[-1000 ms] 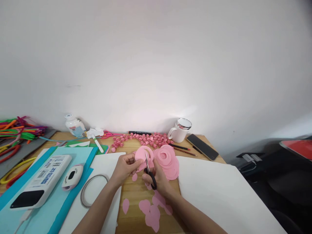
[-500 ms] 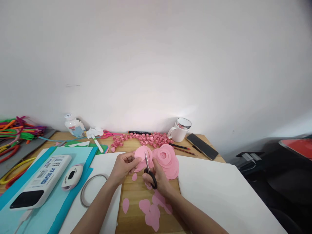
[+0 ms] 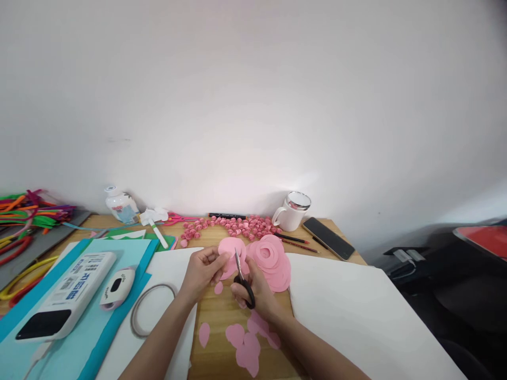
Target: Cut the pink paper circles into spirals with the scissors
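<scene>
My left hand (image 3: pixel 204 270) pinches a pink paper disc (image 3: pixel 230 254) above the wooden table (image 3: pixel 216 316). My right hand (image 3: pixel 257 290) grips black-handled scissors (image 3: pixel 242 277), whose blades point up into the disc. A stack of pink paper rings (image 3: pixel 273 258) lies just right of the scissors. Cut pink scraps (image 3: pixel 245 340) lie on the wood below my hands.
Small pink paper roses (image 3: pixel 233 227) line the back of the table. A white mug (image 3: pixel 293 212), phone (image 3: pixel 328 238) and pencils (image 3: pixel 295 243) sit at the back right. White sheets (image 3: pixel 356 311) flank the wood. A power bank (image 3: pixel 69 295), punch (image 3: pixel 118 281), wire ring (image 3: pixel 148 311), glue bottle (image 3: pixel 121 205) and pipe cleaners (image 3: pixel 27 214) are to the left.
My left hand has turned the pink disc slightly and the scissors have shifted a little along its edge. Everything else is still.
</scene>
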Motion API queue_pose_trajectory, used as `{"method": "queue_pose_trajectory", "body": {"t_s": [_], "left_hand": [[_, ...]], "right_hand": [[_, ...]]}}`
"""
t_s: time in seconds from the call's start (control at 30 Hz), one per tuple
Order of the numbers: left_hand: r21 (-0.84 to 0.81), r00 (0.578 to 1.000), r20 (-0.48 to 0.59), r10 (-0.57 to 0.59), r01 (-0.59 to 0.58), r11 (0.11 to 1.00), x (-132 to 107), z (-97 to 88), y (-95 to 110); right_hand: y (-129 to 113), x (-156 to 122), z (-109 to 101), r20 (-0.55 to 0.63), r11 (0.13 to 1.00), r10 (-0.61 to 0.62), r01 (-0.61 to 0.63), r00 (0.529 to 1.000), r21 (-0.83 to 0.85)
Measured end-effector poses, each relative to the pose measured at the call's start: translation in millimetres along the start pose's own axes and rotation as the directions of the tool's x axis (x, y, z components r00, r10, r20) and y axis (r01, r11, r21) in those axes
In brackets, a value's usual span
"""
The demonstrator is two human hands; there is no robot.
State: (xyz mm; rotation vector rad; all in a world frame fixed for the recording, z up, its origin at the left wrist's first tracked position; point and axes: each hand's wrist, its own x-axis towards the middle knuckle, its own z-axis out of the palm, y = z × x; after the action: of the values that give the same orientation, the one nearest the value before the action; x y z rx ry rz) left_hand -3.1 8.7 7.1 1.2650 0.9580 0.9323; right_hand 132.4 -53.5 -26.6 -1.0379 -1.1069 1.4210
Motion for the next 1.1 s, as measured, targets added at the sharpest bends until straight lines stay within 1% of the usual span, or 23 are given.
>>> {"method": "queue_pose_trajectory", "body": {"t_s": [0.17,0.4,0.63,0.83,0.97,1.1], "left_hand": [[0.084,0.999,0.003,0.037,-0.037,0.996,-1.3,2.9,-6.2],[0.16,0.998,0.05,0.033,-0.041,0.986,-3.4,5.0,-3.7],[0.143,0.998,0.054,0.027,-0.034,0.989,-3.5,3.9,-2.2],[0.101,0.998,0.049,0.034,-0.039,0.994,-1.6,1.2,-3.0],[0.071,0.999,0.038,0.022,-0.024,0.997,0.5,-0.9,-5.5],[0.061,0.999,0.03,0.039,-0.041,0.997,0.9,-1.5,-6.3]], "right_hand": [[-4.1,-0.4,0.8,0.001,1.0,0.016,-0.016,1.0,0.011],[-1.3,1.1,-2.7,-0.031,1.0,-0.015,0.014,0.999,-0.009],[7.8,2.9,-5.2,-0.008,0.999,-0.033,0.033,0.999,0.011],[8.8,3.3,-4.4,-0.01,0.999,-0.041,0.041,0.999,0.021],[11.6,2.5,-5.7,0.015,0.998,-0.046,0.046,0.999,0.041],[15.8,1.5,-7.6,0.032,0.997,-0.054,0.052,0.998,0.055]]}}
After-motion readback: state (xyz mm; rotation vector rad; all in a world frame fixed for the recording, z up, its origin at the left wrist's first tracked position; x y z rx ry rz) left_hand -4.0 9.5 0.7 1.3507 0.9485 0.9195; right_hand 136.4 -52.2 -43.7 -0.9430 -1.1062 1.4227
